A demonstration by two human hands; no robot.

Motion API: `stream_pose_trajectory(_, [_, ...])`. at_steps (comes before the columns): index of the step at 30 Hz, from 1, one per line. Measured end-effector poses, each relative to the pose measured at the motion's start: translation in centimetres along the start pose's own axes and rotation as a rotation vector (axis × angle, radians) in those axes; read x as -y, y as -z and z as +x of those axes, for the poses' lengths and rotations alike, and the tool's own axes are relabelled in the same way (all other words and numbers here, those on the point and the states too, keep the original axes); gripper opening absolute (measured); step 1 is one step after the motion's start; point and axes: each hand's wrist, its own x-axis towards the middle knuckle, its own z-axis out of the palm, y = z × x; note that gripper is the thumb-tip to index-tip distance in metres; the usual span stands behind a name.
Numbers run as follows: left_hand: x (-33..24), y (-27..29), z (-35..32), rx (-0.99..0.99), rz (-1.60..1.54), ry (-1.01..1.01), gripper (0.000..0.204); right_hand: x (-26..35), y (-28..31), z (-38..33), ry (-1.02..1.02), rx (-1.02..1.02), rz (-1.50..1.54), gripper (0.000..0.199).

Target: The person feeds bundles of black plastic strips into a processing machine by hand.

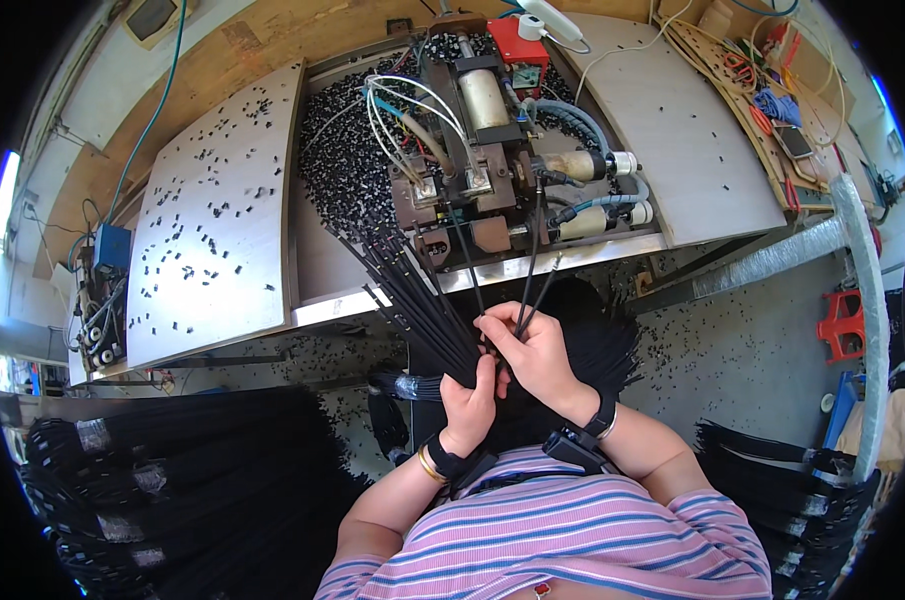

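My left hand is closed around a fanned bundle of thin black cables, whose ends point up and left toward the front edge of the bench. Beside it, my right hand pinches a few separate black cables between thumb and fingers. At least one of these reaches up to the front blocks of a metal machine with cylinders and hoses. Whether its tip sits inside the machine is too small to tell. Both hands are close together, in front of the bench edge.
Small black pieces are heaped left of the machine and scattered on the left metal panel and floor. Large black cable bundles lie at lower left. A red stool and a wrapped metal post stand at right.
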Motion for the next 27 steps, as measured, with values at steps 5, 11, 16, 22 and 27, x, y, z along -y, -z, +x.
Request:
stream_pose_trajectory(5, [-0.2,0.3,0.2,0.003,0.005,-0.007,0.007,0.7,-0.4,0.2,-0.089,-0.005,0.027,0.015])
stream_pose_trajectory(11, [-0.4,0.5,0.1,0.04,0.057,-0.051,0.009,0.2,-0.6,0.2,-0.083,-0.019,0.026,0.016])
stream_pose_trajectory(16, [-0.7,0.3,0.1,0.043,0.087,-0.074,0.009,0.4,-0.4,0.3,-0.132,0.006,0.013,0.014])
stream_pose_trajectory(22, [-0.9,0.4,0.5,-0.006,0.073,-0.05,0.01,0.0,-0.7,0.8,-0.105,0.029,0.015,0.015])
stream_pose_trajectory(27, [-0.7,1.0,0.7,0.015,0.101,-0.025,0.01,0.9,-0.8,1.0,-0.196,0.107,0.104,0.017])
